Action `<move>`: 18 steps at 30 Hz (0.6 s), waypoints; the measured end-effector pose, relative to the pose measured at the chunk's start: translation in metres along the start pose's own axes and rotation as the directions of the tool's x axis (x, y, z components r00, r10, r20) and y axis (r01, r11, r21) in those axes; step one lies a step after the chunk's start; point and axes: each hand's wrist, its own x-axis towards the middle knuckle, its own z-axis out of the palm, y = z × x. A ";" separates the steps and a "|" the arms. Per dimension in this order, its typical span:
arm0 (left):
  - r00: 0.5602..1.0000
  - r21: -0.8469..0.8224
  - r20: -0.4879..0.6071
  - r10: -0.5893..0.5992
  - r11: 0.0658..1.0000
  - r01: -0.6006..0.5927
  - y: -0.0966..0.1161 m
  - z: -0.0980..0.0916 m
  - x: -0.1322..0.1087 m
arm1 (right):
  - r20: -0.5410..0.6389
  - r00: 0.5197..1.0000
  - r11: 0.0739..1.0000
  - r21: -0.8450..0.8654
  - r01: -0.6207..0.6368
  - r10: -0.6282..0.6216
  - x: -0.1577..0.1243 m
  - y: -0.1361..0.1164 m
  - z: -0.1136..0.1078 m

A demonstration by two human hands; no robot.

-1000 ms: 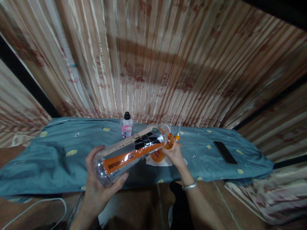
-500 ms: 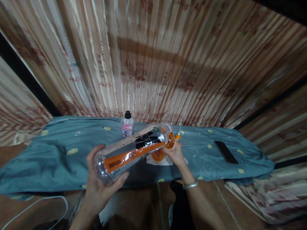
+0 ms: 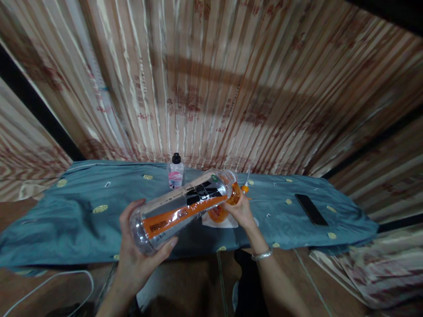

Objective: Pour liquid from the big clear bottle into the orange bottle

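Observation:
My left hand [image 3: 140,259] grips the base of a large clear plastic bottle [image 3: 180,213] with an orange and grey label. The bottle lies tilted, its neck lower in depth and pointing right, over an orange see-through bottle [image 3: 235,194]. Around that orange bottle my right hand [image 3: 242,212] is closed, just under the clear bottle's mouth. Where the two mouths meet is partly hidden. A white paper-like sheet [image 3: 220,223] lies beneath the orange bottle. Behind my right hand is an orange pump or spray top [image 3: 245,188] with a thin clear tube.
A small clear bottle [image 3: 176,174] with a black cap and pink label stands at the back. To the right lies a dark phone [image 3: 311,209]. Blue patterned cloth [image 3: 99,229] covers the surface, with striped curtains [image 3: 198,88] behind. A white cable [image 3: 59,274] runs along the floor.

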 end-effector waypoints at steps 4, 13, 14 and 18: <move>1.000 0.006 0.003 0.010 1.000 -0.010 0.000 0.000 0.000 | 0.000 1.000 1.000 -0.010 0.005 -0.005 0.000 0.001 0.000; 1.000 -0.016 -0.002 -0.027 1.000 0.027 0.004 0.001 0.000 | -0.034 0.999 1.000 -0.019 -0.008 0.008 0.000 0.000 0.002; 1.000 -0.016 -0.004 -0.030 0.999 0.030 0.005 0.001 0.000 | -0.036 0.999 1.000 -0.019 -0.007 0.006 0.000 0.000 0.002; 0.999 -0.027 -0.006 -0.045 0.999 0.044 0.006 0.002 -0.001 | -0.029 1.000 1.000 -0.013 -0.001 0.001 0.000 -0.001 0.002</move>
